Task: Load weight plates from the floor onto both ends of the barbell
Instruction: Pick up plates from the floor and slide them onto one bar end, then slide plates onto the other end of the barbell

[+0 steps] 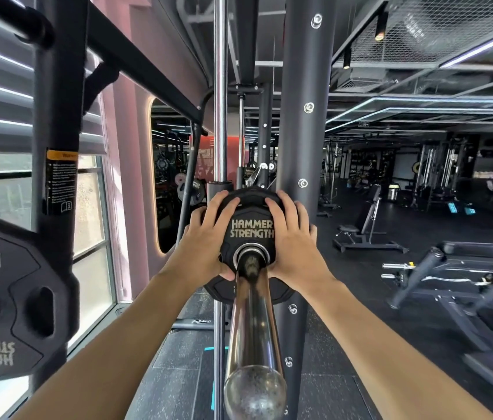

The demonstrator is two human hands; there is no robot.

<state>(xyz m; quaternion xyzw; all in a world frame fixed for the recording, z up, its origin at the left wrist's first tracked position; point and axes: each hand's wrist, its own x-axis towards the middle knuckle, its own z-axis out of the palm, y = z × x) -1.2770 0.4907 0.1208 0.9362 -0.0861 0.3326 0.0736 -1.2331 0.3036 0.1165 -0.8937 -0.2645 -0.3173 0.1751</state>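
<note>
A black weight plate [251, 219] marked HAMMER STRENGTH sits on the chrome barbell sleeve [251, 322], which points straight at me with its rounded end near the bottom of the view. My left hand [205, 237] grips the plate's left edge and my right hand [292, 237] grips its right edge, fingers curled over the rim. A second, larger black plate [224, 291] shows behind it on the same sleeve, mostly hidden.
The bar hangs in a dark rack with thick uprights [307, 116] and a chrome guide rod [220, 86]. Another black plate [12, 298] is stored on a peg at the left. Benches [363, 228] and a rubber floor lie to the right.
</note>
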